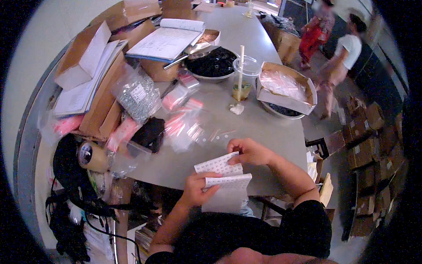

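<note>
— What is the person at the grey table (246, 127) doing with their hands?

— Both hands hold white label sheets (223, 174) at the near edge of the table, just above the lap. The left hand (198, 188) pinches the lower sheet, fingers curled together over its top edge. The right hand (249, 152) pinches the upper corner of the upper sheet between thumb and fingertips, the rest of the fingers bunched close.

— What lies near them?

— Just beyond, a scatter of small clear zip bags with pink strips (189, 123). Farther back, a plastic cup with a straw (242, 81), half full of a yellowish drink, stands between a metal bowl of small black parts (213, 65) and a cardboard box of bags (285, 88). To the left, a roll of tape (91, 156) (half buried in clutter).

— Anything that could go wrong?

— I'd judge the sheets, held loosely over the table's edge, could slip to the floor. A reach for the bags could catch the cup and wet them.
</note>
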The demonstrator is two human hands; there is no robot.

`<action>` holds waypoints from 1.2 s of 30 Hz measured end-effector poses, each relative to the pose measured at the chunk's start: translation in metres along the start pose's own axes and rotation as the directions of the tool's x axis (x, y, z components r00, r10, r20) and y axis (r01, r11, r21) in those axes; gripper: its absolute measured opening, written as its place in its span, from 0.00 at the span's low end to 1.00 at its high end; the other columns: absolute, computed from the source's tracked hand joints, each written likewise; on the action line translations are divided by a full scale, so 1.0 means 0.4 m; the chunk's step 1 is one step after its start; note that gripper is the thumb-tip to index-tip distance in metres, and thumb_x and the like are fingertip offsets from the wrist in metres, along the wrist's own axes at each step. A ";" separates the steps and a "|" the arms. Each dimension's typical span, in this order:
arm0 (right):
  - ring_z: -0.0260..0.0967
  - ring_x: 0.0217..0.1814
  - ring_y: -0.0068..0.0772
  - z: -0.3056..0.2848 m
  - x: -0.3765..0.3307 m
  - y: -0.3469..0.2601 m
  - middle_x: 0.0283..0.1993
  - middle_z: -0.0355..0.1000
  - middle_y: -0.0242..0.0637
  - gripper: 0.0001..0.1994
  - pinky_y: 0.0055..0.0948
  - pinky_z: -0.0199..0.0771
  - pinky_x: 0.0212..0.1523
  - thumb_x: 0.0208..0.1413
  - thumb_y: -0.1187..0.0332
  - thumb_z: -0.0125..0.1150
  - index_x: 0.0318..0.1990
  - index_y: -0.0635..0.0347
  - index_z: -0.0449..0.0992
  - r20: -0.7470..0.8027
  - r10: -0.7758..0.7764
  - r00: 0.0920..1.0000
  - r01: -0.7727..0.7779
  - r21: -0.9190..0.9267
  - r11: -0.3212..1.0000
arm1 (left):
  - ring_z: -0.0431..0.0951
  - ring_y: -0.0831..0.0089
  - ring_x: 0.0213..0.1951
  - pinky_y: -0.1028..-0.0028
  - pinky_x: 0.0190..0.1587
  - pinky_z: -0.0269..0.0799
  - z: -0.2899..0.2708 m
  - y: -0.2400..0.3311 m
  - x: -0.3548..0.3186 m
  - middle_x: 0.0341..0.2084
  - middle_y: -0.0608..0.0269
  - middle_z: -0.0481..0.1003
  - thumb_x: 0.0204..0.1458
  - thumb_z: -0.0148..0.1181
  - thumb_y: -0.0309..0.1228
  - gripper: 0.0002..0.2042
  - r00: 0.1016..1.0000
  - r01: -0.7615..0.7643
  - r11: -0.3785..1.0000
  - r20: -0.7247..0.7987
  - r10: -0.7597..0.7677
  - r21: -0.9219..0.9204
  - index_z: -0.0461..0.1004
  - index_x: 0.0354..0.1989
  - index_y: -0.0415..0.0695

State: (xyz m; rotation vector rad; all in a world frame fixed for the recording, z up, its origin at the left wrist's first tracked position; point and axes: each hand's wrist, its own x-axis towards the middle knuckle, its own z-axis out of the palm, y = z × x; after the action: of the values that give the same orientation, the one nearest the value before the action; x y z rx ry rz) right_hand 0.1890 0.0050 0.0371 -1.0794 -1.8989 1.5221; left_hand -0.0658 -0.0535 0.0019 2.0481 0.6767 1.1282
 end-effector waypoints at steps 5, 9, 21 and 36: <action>0.66 0.27 0.21 0.000 0.000 -0.028 0.27 0.70 0.30 0.11 0.27 0.68 0.25 0.52 0.65 0.66 0.34 0.60 0.71 0.051 0.033 0.998 -0.034 0.030 0.999 | 0.81 0.62 0.34 0.69 0.39 0.75 0.006 0.022 0.013 0.36 0.58 0.79 0.41 0.65 0.23 0.06 0.998 -0.012 0.999 -0.054 0.014 0.045 0.79 0.30 0.38; 0.66 0.24 0.21 -0.010 0.004 -0.006 0.26 0.69 0.30 0.11 0.26 0.69 0.22 0.54 0.63 0.64 0.32 0.60 0.70 0.134 0.090 0.987 -0.100 0.068 0.993 | 0.80 0.62 0.36 0.68 0.42 0.74 0.016 0.027 0.012 0.34 0.59 0.80 0.40 0.65 0.22 0.07 0.993 0.080 0.996 -0.093 -0.076 0.032 0.80 0.30 0.39; 0.65 0.25 0.16 -0.004 -0.006 -0.032 0.22 0.66 0.25 0.12 0.20 0.67 0.24 0.56 0.64 0.62 0.28 0.60 0.69 0.176 0.089 0.980 -0.103 0.068 0.992 | 0.78 0.62 0.39 0.61 0.49 0.66 0.013 0.022 -0.005 0.40 0.61 0.79 0.39 0.64 0.24 0.09 0.984 -0.108 0.982 -0.125 0.128 0.156 0.80 0.33 0.43; 0.69 0.33 0.25 -0.032 -0.016 -0.061 0.32 0.71 0.35 0.07 0.28 0.69 0.35 0.52 0.69 0.63 0.36 0.62 0.75 0.234 -0.055 0.971 0.113 -0.242 0.964 | 0.80 0.62 0.35 0.67 0.39 0.72 0.027 0.026 0.005 0.34 0.60 0.80 0.38 0.65 0.22 0.07 0.992 -0.100 0.971 -0.051 0.114 0.217 0.77 0.28 0.40</action>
State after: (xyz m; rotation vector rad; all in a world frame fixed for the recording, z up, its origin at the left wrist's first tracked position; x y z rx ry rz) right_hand 0.1955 0.0057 0.0647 -0.9467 -2.3172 1.4327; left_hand -0.0544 -0.0621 0.0070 2.2615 0.7545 1.2310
